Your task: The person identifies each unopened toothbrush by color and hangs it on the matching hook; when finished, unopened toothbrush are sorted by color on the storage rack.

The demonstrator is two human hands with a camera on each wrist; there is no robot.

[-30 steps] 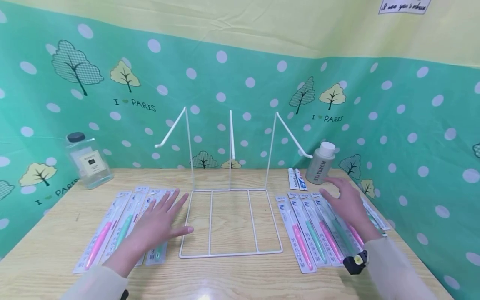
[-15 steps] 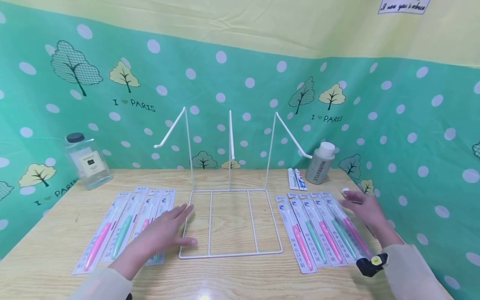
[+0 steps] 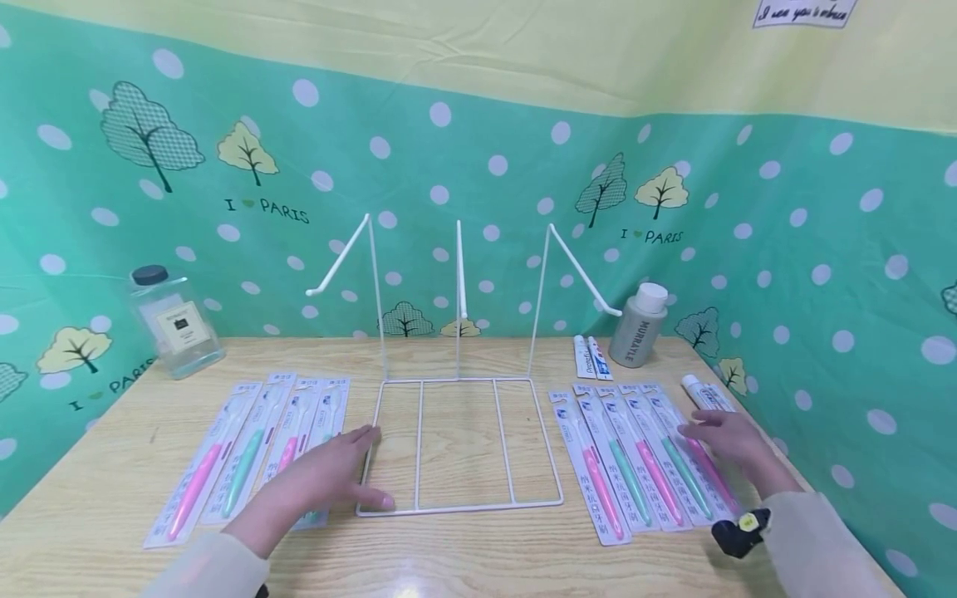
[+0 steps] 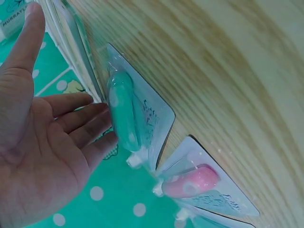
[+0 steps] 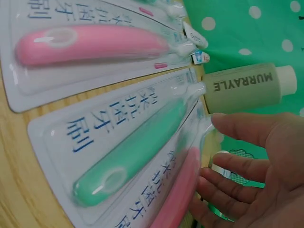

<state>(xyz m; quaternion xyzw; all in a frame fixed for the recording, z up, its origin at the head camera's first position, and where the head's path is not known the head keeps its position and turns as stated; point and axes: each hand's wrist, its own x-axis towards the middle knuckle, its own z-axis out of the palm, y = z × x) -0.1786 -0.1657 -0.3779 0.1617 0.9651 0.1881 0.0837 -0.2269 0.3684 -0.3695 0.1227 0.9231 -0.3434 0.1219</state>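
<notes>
Your left hand [image 3: 321, 477] had loose fingers, with the thumb sticking out well apart from the rest. The fingertips were right beside a green toothbrush [image 4: 123, 111] in its clear pack, and you could not tell if they touched it. They were also by the left side of the white wire rack [image 3: 459, 504].

Your right hand [image 3: 728, 440] had softly bent fingers, with a gap between the thumb and the others. It was at the last pink toothbrush [image 3: 710, 473] on the right, near the head end of the pack. You could not tell if it touched.

A toothpaste tube [image 3: 701, 390] lay just past your right fingers. To the left of the last pink toothbrush lay four more packs [image 3: 630, 482], side by side. Four toothbrush packs lay left of the rack, partly under your left arm.

Farther back on the right, two small tubes [image 3: 586, 357] lay next to a gray bottle [image 3: 639, 328] with a white cap. At the back left stood a clear bottle [image 3: 179, 324] with a black top. It was all on the wooden table [image 3: 463, 552], with a green dotted cloth [image 3: 329, 158] behind.
</notes>
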